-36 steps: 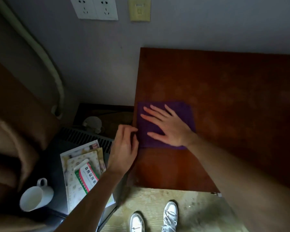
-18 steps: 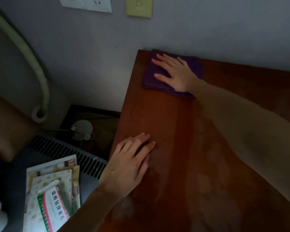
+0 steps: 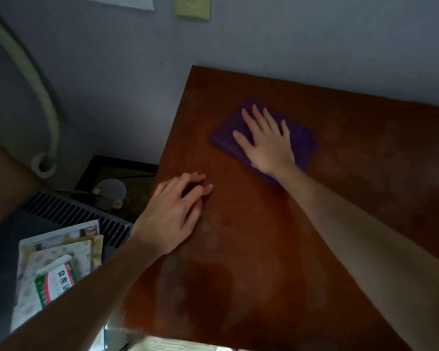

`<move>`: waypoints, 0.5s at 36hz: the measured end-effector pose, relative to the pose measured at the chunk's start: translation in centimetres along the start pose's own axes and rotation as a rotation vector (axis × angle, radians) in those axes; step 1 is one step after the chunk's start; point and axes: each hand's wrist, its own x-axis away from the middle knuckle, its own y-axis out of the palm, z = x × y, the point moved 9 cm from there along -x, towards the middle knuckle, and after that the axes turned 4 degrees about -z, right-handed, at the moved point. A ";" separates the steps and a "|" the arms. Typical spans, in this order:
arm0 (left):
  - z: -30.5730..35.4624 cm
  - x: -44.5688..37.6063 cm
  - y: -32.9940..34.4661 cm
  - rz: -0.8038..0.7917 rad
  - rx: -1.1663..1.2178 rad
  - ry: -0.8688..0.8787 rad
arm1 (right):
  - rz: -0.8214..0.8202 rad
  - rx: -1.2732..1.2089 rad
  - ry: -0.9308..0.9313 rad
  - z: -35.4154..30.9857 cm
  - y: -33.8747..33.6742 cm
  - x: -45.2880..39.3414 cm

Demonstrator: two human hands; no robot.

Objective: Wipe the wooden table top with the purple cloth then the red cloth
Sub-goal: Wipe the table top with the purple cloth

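A folded purple cloth [image 3: 303,141] lies flat on the wooden table top [image 3: 264,249], a little in from the far left corner. My right hand [image 3: 265,143] presses on it with straight, spread fingers. At the table's left edge my left hand [image 3: 174,214] rests on the bare wood with its fingers loosely bent, holding nothing. Damp streaks show on the wood near both arms. No red cloth is in view.
The table stands against a grey wall [image 3: 264,41]. To its left, lower down, a dark vented unit [image 3: 69,216] carries papers and a green and white packet [image 3: 56,277]. A pale hose [image 3: 43,102] curves down the wall at the left.
My right hand has slid the purple cloth from the far left corner back toward me and to the right. The left hand stays at the left edge.
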 end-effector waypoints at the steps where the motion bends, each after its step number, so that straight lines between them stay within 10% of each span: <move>1: 0.0 0.0 0.0 0.003 0.001 0.002 | 0.004 0.002 0.001 0.0 0.2 2.2; 9: 0.8 0.7 -0.5 0.039 -0.033 0.009 | 0.050 0.047 -0.003 -2.0 1.9 21.4; 18: 2.4 0.5 -0.3 0.039 -0.088 -0.103 | -0.157 0.081 -0.430 -2.6 2.3 27.2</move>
